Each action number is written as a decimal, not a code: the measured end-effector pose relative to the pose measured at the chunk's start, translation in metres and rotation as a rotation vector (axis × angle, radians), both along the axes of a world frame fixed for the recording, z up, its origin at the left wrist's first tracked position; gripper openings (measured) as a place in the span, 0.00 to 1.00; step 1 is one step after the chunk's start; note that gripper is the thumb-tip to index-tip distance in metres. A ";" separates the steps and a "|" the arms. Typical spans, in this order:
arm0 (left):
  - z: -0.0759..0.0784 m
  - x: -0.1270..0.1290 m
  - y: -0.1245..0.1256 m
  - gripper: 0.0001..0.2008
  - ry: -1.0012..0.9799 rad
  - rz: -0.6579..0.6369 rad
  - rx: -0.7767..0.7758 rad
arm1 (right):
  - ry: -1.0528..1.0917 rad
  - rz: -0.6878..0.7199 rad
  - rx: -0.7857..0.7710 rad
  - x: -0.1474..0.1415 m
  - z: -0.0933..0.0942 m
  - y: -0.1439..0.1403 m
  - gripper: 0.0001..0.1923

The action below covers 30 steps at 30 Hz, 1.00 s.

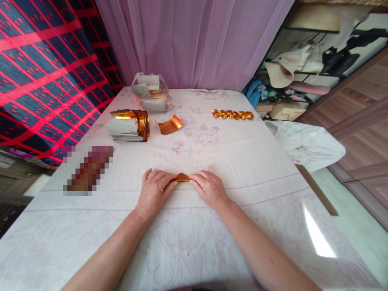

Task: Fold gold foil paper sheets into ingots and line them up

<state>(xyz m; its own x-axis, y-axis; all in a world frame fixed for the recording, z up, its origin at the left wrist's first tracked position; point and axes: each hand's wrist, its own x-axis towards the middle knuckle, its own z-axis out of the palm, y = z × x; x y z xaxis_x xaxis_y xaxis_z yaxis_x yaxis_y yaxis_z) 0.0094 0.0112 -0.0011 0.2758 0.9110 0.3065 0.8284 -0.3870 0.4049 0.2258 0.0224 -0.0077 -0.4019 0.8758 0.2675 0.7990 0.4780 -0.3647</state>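
Note:
Between my two hands, just above or on the tablecloth, is a small folded piece of gold foil paper (183,178). My left hand (155,188) pinches its left end with thumb and fingers. At its right end, my right hand (209,186) grips it the same way. Beyond them lies a single curved gold foil sheet (170,125). A thick stack of foil sheets (127,131), gold on one side and pale on the other, stands to its left. Folded gold foil pieces (233,114) form a row at the far right.
A clear plastic bag (150,93) of more sheets sits at the table's back left. A pixelated patch hides something on the left. The table (242,161) has a pale floral cover. Purple curtains (188,44) hang behind; cluttered shelves (303,72) and a white bag (309,145) are right.

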 end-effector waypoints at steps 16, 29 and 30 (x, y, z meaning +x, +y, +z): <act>0.003 -0.002 0.003 0.13 -0.116 0.009 -0.045 | 0.193 -0.067 -0.115 -0.006 0.006 0.000 0.10; 0.001 0.023 0.077 0.10 -0.392 0.175 -0.035 | 0.248 -0.270 -0.060 -0.012 0.022 0.073 0.12; -0.003 0.025 0.081 0.11 -0.410 0.197 -0.029 | 0.254 -0.281 -0.029 -0.014 0.019 0.077 0.12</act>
<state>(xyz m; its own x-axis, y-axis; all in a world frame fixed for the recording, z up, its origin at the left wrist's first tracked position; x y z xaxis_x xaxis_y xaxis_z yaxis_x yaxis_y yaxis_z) 0.0348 0.0922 -0.0039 -0.0426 0.9438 0.3278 0.6538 -0.2218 0.7234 0.2117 0.0992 0.0109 -0.0690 0.9511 0.3012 0.7797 0.2397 -0.5784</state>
